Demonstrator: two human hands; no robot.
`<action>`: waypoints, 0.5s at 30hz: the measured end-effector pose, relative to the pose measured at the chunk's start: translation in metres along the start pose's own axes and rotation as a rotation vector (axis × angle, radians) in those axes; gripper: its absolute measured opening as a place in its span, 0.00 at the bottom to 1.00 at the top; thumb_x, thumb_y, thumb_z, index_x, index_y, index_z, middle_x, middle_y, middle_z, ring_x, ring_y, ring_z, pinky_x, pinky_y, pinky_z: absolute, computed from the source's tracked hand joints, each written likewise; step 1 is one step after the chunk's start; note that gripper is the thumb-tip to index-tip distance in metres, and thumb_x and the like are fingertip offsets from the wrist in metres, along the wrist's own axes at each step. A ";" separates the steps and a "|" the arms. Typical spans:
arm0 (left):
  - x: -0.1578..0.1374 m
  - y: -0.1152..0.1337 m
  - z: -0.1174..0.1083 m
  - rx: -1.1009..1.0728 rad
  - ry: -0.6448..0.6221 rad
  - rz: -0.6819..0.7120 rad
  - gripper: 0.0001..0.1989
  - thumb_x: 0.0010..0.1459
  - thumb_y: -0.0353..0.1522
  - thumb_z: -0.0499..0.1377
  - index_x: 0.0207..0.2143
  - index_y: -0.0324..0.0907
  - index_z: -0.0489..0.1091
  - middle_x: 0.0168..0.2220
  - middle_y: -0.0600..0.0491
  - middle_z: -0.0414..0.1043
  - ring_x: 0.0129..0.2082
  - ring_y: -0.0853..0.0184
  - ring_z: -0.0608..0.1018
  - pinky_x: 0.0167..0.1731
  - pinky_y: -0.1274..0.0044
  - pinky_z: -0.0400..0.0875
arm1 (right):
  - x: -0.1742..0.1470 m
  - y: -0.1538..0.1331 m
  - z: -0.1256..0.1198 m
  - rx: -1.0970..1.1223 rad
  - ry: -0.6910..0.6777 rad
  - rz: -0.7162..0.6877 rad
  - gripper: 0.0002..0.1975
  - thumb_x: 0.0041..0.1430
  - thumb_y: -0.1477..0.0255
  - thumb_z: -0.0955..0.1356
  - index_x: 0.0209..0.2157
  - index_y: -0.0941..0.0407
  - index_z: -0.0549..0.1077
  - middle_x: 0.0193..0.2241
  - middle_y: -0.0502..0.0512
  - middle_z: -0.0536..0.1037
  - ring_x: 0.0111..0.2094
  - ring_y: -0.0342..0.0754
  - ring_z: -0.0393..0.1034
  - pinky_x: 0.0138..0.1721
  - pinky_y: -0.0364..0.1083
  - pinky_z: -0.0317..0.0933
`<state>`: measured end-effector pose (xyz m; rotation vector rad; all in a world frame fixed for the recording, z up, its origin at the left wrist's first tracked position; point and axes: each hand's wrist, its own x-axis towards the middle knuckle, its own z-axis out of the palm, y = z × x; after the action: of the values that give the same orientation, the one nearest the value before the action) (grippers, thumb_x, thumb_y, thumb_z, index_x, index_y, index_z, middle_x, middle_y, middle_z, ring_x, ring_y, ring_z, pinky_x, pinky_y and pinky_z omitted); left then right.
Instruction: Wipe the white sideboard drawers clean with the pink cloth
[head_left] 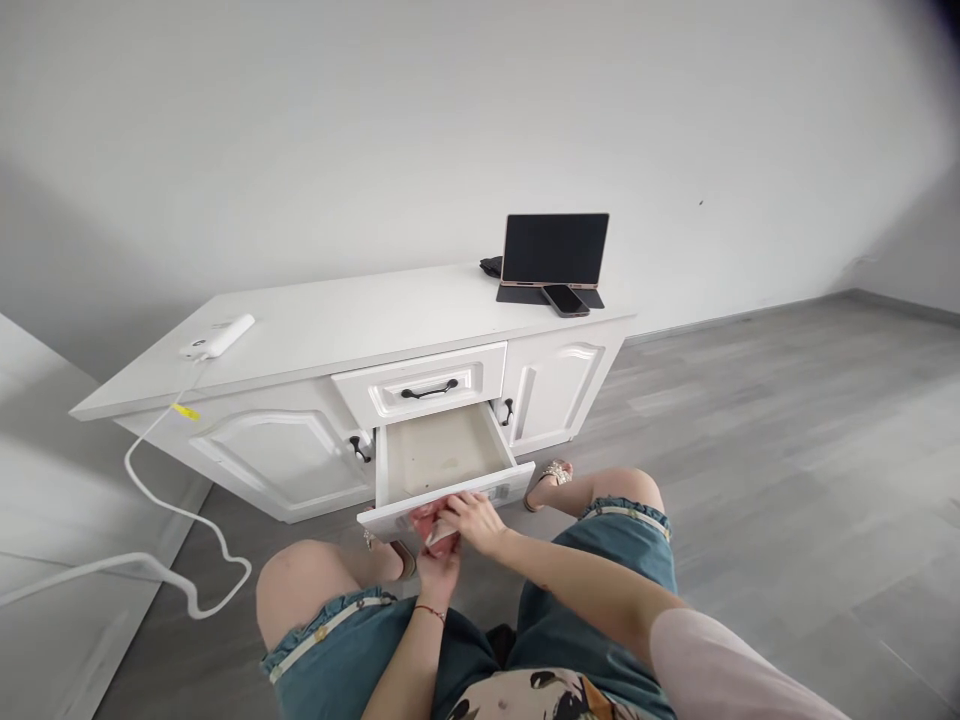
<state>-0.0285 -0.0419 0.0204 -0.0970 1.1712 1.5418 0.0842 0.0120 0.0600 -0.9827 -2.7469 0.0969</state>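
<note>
I crouch in front of a white cabinet whose lower drawer is pulled out and looks bare inside. My left hand and my right hand meet at the drawer's front edge. Both hold a small pink and white item, partly hidden by my fingers. What the item is cannot be told.
A closed upper drawer with a black handle sits above. A tablet on a stand and a phone are on the cabinet's right end; a white power bank with a cable is at the left. Grey floor lies to the right.
</note>
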 end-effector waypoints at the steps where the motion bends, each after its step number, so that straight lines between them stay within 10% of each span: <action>1: 0.002 -0.001 -0.001 -0.045 0.014 -0.058 0.12 0.64 0.31 0.51 0.32 0.41 0.72 0.34 0.48 0.75 0.37 0.63 0.79 0.40 0.68 0.75 | -0.013 0.013 -0.002 -0.002 0.023 0.051 0.10 0.66 0.71 0.65 0.47 0.50 0.74 0.42 0.56 0.75 0.45 0.51 0.65 0.43 0.49 0.61; 8: 0.007 -0.007 0.001 -0.170 0.012 -0.177 0.12 0.62 0.23 0.54 0.27 0.41 0.71 0.27 0.51 0.75 0.28 0.71 0.79 0.36 0.80 0.75 | -0.076 0.061 0.019 0.159 0.285 0.602 0.20 0.54 0.83 0.63 0.46 0.52 0.73 0.46 0.59 0.73 0.47 0.53 0.68 0.45 0.48 0.65; 15: 0.012 -0.017 0.004 -0.132 0.064 -0.091 0.14 0.60 0.18 0.56 0.24 0.40 0.68 0.27 0.54 0.75 0.28 0.75 0.79 0.33 0.84 0.75 | -0.057 0.046 0.065 0.582 0.477 1.095 0.22 0.45 0.83 0.60 0.43 0.56 0.66 0.44 0.64 0.70 0.46 0.57 0.70 0.48 0.54 0.66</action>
<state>-0.0176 -0.0329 0.0040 -0.2859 1.0992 1.5435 0.1408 0.0124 -0.0198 -1.8385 -1.3679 0.6698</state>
